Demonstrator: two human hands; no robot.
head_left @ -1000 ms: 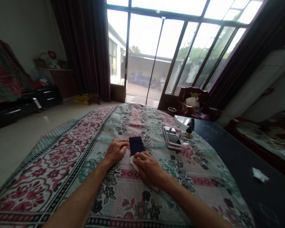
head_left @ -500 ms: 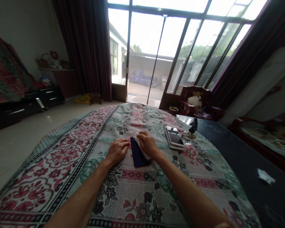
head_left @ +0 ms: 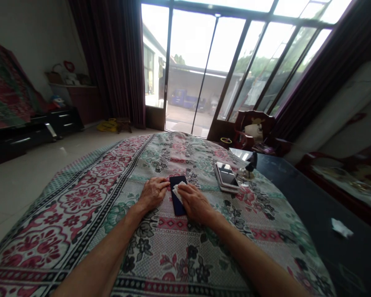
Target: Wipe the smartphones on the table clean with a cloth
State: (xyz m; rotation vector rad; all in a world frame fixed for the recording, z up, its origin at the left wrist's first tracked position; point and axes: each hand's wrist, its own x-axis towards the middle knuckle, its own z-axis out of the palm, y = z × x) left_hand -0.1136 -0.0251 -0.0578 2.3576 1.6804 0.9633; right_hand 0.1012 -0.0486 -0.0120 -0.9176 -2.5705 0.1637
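A dark blue flat slab that looks like a phone [head_left: 179, 209] lies on the patterned cloth in the middle of the head view. My right hand [head_left: 195, 202] is closed over a white tissue [head_left: 176, 192] and presses it onto the slab's face, covering the right part of it. At the left edge of the slab, the bent fingers of my left hand [head_left: 154, 193] touch its side near the top, holding it against the cloth. Off to the right, a phone with a dark screen [head_left: 227, 176] rests on top of another pale device.
The flowered cloth [head_left: 185, 247] covers a rounded table. Beside the phones stands a small dark object on a round base [head_left: 250, 165]. A dark table [head_left: 315, 206] at right bears a crumpled white tissue [head_left: 341, 228]. Beyond are a wooden chair [head_left: 255, 123] and glass doors.
My right hand has slid the tissue down and toward the left over the slab, uncovering its top end. My left hand stays at the left edge.
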